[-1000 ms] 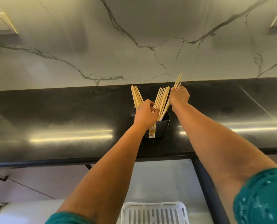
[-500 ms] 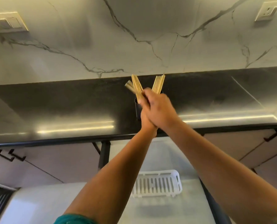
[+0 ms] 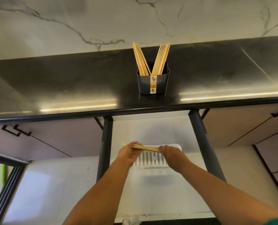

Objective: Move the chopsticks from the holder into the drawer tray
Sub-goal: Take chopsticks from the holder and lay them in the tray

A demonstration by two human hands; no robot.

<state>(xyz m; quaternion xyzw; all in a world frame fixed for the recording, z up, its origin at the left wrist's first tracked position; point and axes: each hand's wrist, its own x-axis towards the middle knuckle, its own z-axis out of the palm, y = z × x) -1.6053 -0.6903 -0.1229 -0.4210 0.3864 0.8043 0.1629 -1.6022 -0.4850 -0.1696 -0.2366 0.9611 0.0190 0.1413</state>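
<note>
A dark holder (image 3: 153,82) stands on the black counter, with two fans of wooden chopsticks (image 3: 151,60) leaning left and right in it. Down in the open drawer lies a white slotted tray (image 3: 153,159). Just above the tray's far edge, a small bundle of chopsticks (image 3: 143,147) is held level between both hands. My left hand (image 3: 128,151) grips its left part and my right hand (image 3: 170,151) pinches its right end. The hands hide part of the tray.
The black counter edge (image 3: 135,109) overhangs the open white drawer (image 3: 151,184), which has dark side rails (image 3: 102,148). Cabinet fronts with black handles (image 3: 16,131) sit left and right. A marble wall rises behind the counter.
Both hands left the holder with a few chopsticks and dropped down to the drawer tray. The bundle turned from upright to level. The view tilted downward.
</note>
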